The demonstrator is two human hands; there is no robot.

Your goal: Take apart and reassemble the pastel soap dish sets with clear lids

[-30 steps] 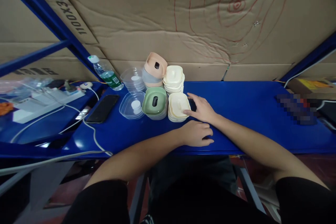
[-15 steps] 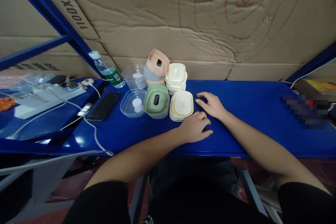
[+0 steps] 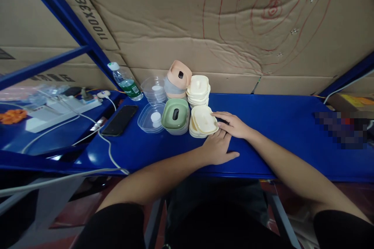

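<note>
Lid: lying askew atop the front cream stack, overhanging its right side.
Right hand: touching the lid's right edge, digits parted; cannot tell whether it is pinching.
Left hand: reaching beneath the right hand's fingers, thumb standing apart.
Handling: steadying the lower pieces is probably guarding against slipping.
Edges: green container is crowding the left.
Room: worktop is stretching rightward.

Passage available over the blue tabletop between the right hand and the pixelated object. Leftward travel blocked by the near cream stack, then green container, then clear containers, closely ranked. Left hand obstructs that stack's front-right corner; cardboard panel bounds the rear.
</note>
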